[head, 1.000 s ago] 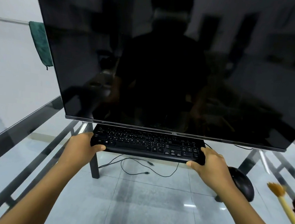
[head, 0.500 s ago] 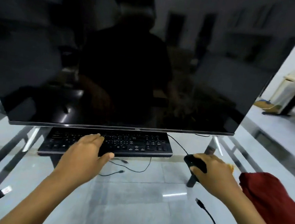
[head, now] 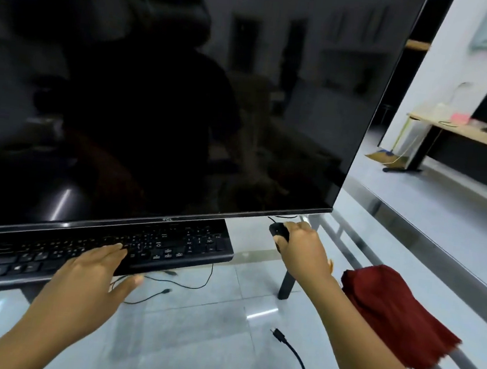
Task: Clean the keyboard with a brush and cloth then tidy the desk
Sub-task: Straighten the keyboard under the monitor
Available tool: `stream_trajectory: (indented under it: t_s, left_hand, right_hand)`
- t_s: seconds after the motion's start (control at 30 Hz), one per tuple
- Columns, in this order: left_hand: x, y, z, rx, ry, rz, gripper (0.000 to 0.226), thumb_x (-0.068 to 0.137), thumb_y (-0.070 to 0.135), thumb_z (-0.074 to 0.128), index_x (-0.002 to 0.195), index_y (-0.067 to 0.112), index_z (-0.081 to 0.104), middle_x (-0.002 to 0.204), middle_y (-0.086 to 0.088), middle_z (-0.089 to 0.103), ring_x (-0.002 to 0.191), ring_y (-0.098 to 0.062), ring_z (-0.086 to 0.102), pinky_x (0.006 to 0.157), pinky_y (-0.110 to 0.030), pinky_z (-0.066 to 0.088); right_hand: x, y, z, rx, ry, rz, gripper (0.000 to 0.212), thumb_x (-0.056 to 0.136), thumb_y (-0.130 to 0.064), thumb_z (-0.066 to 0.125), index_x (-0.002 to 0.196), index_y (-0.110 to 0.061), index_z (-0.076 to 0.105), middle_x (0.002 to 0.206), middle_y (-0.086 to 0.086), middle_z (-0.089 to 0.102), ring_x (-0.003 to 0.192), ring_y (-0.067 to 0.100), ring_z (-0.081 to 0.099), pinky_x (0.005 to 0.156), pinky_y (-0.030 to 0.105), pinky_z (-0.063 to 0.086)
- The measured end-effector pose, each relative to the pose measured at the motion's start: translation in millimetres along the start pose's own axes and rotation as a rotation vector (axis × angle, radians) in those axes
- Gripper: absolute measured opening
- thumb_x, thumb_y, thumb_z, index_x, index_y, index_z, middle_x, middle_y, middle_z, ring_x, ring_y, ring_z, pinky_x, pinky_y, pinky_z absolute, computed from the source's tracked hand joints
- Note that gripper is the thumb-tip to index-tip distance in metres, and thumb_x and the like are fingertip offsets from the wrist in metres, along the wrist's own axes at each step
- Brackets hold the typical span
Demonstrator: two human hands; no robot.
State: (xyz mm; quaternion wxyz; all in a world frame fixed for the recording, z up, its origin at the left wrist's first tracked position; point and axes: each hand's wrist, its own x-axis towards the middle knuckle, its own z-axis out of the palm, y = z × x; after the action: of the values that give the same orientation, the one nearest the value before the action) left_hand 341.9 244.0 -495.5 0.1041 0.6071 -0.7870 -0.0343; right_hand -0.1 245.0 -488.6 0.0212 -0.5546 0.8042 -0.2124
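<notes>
A black keyboard (head: 172, 247) lies on the glass desk (head: 193, 341) under the lower edge of a large dark monitor (head: 170, 95). My left hand (head: 90, 277) rests flat on the keyboard's front middle, fingers straight, thumb below its front edge. My right hand (head: 304, 251) grips a black mouse (head: 279, 231) to the right of the keyboard, close under the monitor's corner. A red cloth (head: 387, 311) lies on the desk to the right of my right forearm. A sliver of the brush's yellow handle (head: 330, 265) peeks out beside my right wrist.
A loose black cable with a plug (head: 295, 356) lies on the glass near the front. Thin cables (head: 186, 284) and a black desk leg (head: 286, 285) show through the glass. A wooden desk (head: 461, 132) stands across the room at the right.
My right hand left the keyboard's right end, took hold of the mouse and moved it back toward the monitor. My left hand shifted from the keyboard's left end to its middle. The view swung right.
</notes>
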Motion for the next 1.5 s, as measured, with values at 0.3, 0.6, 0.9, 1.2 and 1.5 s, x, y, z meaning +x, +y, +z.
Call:
stream_trajectory:
  t_s: [0.3, 0.6, 0.9, 1.2, 1.5]
  left_hand:
    - [0.5, -2.2, 2.7, 0.001, 0.015, 0.003, 0.067, 0.085, 0.057, 0.051, 0.138, 0.015, 0.051, 0.146, 0.002, 0.046, 0.136, -0.019, 0.04, 0.11, -0.036, 0.032]
    - [-5.6, -9.9, -2.6, -0.101, 0.04, -0.008, 0.066, 0.086, 0.058, 0.05, 0.139, 0.018, 0.05, 0.148, 0.005, 0.044, 0.137, -0.015, 0.039, 0.111, -0.033, 0.031]
    - [-51.6, -96.1, -56.1, -0.027, -0.143, -0.252, 0.043, 0.083, 0.051, 0.062, 0.11, 0.017, 0.066, 0.114, -0.004, 0.063, 0.108, -0.025, 0.059, 0.09, -0.034, 0.045]
    - [-124.6, -150.8, -72.7, 0.025, -0.352, -0.404, 0.036, 0.083, 0.047, 0.067, 0.089, 0.015, 0.053, 0.093, 0.002, 0.054, 0.09, -0.017, 0.054, 0.078, -0.027, 0.04]
    - [-112.5, -101.4, -104.0, -0.341, 0.042, -0.388, 0.021, 0.082, 0.019, 0.069, 0.063, 0.02, 0.06, 0.063, 0.006, 0.059, 0.061, -0.009, 0.053, 0.053, -0.022, 0.036]
  right_hand:
    - [0.7, 11.0, 4.7, -0.009, 0.05, -0.026, 0.032, 0.094, -0.023, 0.055, 0.122, -0.01, 0.059, 0.119, 0.011, 0.058, 0.106, 0.029, 0.053, 0.079, 0.038, 0.052]
    - [-2.3, 8.8, 0.3, -0.033, 0.079, -0.025, 0.033, 0.095, -0.026, 0.052, 0.125, -0.014, 0.058, 0.124, 0.008, 0.058, 0.112, 0.029, 0.049, 0.086, 0.039, 0.049]
    - [-55.3, -52.5, -4.7, 0.001, 0.047, -0.264, 0.035, 0.093, -0.025, 0.055, 0.126, -0.016, 0.059, 0.135, 0.009, 0.052, 0.122, 0.03, 0.043, 0.103, 0.039, 0.037]
    - [-106.9, -137.5, 10.0, 0.061, -0.11, -0.412, 0.032, 0.091, -0.023, 0.055, 0.122, -0.017, 0.062, 0.131, 0.007, 0.053, 0.121, 0.028, 0.044, 0.1, 0.038, 0.042]
    - [-155.5, -216.1, 1.0, 0.436, -0.411, -0.489, 0.041, 0.091, -0.03, 0.06, 0.131, -0.021, 0.054, 0.131, 0.002, 0.055, 0.118, 0.017, 0.053, 0.095, 0.027, 0.043]
